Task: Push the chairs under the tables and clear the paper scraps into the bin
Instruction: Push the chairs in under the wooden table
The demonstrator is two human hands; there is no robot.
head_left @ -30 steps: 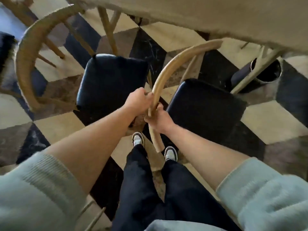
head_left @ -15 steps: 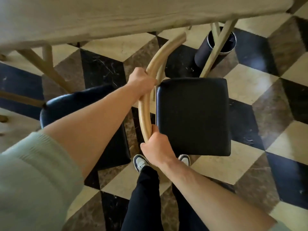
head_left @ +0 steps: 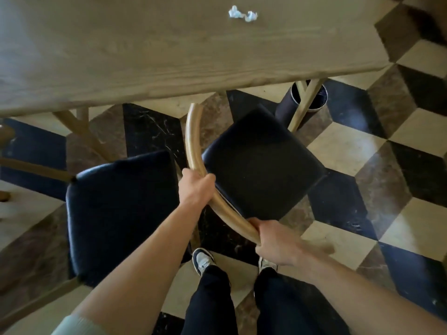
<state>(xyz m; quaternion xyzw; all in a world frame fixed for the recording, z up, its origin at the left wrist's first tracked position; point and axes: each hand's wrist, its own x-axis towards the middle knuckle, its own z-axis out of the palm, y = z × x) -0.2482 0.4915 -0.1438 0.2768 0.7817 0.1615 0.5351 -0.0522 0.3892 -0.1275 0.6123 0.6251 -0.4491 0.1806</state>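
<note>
A chair with a black seat (head_left: 262, 163) and a curved wooden backrest (head_left: 193, 146) stands turned at an angle in front of the wooden table (head_left: 150, 52). My left hand (head_left: 197, 187) grips the middle of the backrest. My right hand (head_left: 278, 245) grips its near end. A second black-seated chair (head_left: 118, 209) sits to the left, partly hidden by my left arm. White crumpled paper scraps (head_left: 243, 14) lie on the far part of the tabletop. A dark cylindrical bin (head_left: 303, 105) stands on the floor behind a table leg (head_left: 303, 102).
The floor is a checkered pattern of black, cream and brown marble tiles (head_left: 350, 151). Angled wooden table legs (head_left: 82, 131) stand under the table at left. My feet (head_left: 203, 261) are just behind the held chair. Part of another wooden chair (head_left: 4, 163) shows at the left edge.
The view has lifted, so the tabletop and paper scraps show now. The held chair has swung round, its seat corner now toward the table. My right hand has shifted rightward along the backrest.
</note>
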